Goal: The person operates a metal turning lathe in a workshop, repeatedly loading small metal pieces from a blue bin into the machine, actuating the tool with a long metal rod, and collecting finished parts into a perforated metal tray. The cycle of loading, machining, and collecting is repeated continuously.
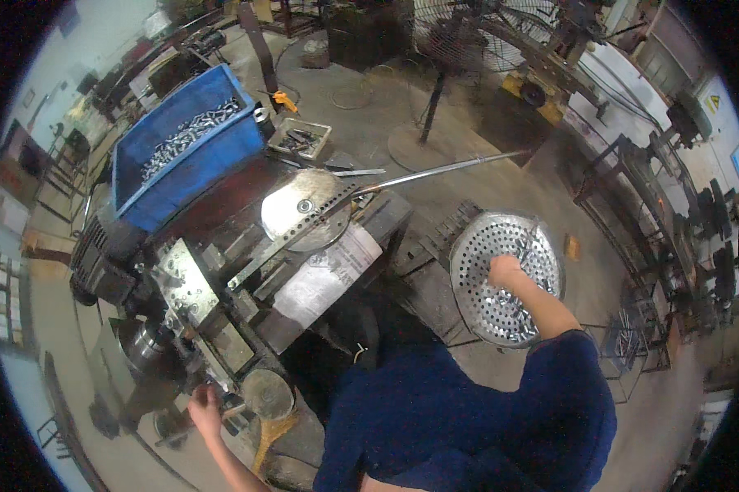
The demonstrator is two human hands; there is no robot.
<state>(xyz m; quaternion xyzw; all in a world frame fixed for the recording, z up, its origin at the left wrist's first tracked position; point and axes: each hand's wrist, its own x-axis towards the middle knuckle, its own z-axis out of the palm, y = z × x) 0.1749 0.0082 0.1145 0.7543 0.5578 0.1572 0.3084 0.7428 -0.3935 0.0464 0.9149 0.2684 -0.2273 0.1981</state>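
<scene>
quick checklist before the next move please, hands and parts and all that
1. Right hand over the perforated pan: ok.
2. Loose metal parts available in that pan: ok.
3. Right hand's fingers closed on a part: cannot tell, view too small.
4. Left hand holding something: cannot tell, detail blurred.
5. Long metal rod clear of both hands: ok.
6. Gloves worn: not ok, both hands bare.

L head cam: fisheye view fm wearer's head, down & fwd, close over navy shirt [468, 406], floor [365, 135] beyond
</scene>
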